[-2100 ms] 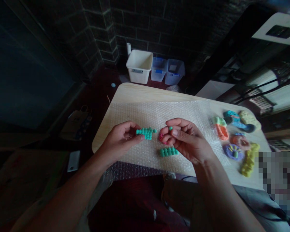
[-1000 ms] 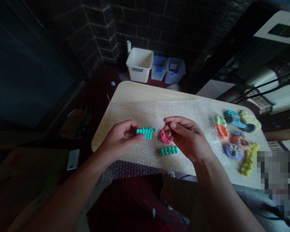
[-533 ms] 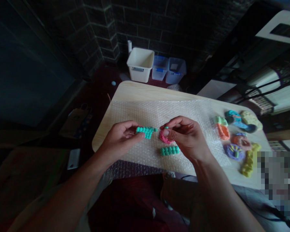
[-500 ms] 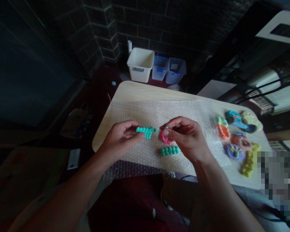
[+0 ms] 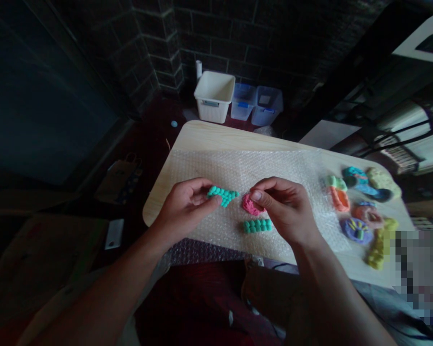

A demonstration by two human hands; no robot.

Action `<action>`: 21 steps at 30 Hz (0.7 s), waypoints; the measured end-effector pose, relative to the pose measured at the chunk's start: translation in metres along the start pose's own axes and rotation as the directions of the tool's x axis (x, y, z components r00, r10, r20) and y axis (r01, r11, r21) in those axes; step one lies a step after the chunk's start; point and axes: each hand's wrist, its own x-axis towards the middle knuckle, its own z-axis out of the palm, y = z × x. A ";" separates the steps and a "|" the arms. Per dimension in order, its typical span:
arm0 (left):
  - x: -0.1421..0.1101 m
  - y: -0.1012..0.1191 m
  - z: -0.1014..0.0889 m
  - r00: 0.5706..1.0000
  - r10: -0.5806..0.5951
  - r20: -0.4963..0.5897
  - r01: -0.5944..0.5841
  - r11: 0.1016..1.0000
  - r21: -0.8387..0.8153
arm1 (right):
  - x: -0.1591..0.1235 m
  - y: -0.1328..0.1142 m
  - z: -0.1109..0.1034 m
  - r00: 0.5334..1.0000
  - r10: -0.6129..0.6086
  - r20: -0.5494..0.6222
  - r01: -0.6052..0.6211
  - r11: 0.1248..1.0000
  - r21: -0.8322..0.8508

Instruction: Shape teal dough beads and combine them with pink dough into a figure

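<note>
The left hand [image 5: 184, 211] has its grip clamped on a teal clay cluster [image 5: 222, 194] at its three o'clock, while the right hand [image 5: 285, 211] pinches its grip together beside pink clay [image 5: 251, 205] at its nine o'clock, a teal clay strip [image 5: 257, 226] lying at the clay's six o'clock on bubble wrap [image 5: 216, 166]

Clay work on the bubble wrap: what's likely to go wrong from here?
The teal clay beaded strip is gripped by the left hand at one end, so its small balls might break off. The right hand sits close over the pink clay piece and could dent it. The bubble wrap hangs over the near edge of the wooden table, so it might slip.
</note>
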 end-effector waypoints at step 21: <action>-0.004 -0.005 0.007 0.996 0.089 0.020 -0.089 0.996 -0.002 | -0.001 0.000 0.017 0.986 -0.163 0.032 0.166 0.940 -0.298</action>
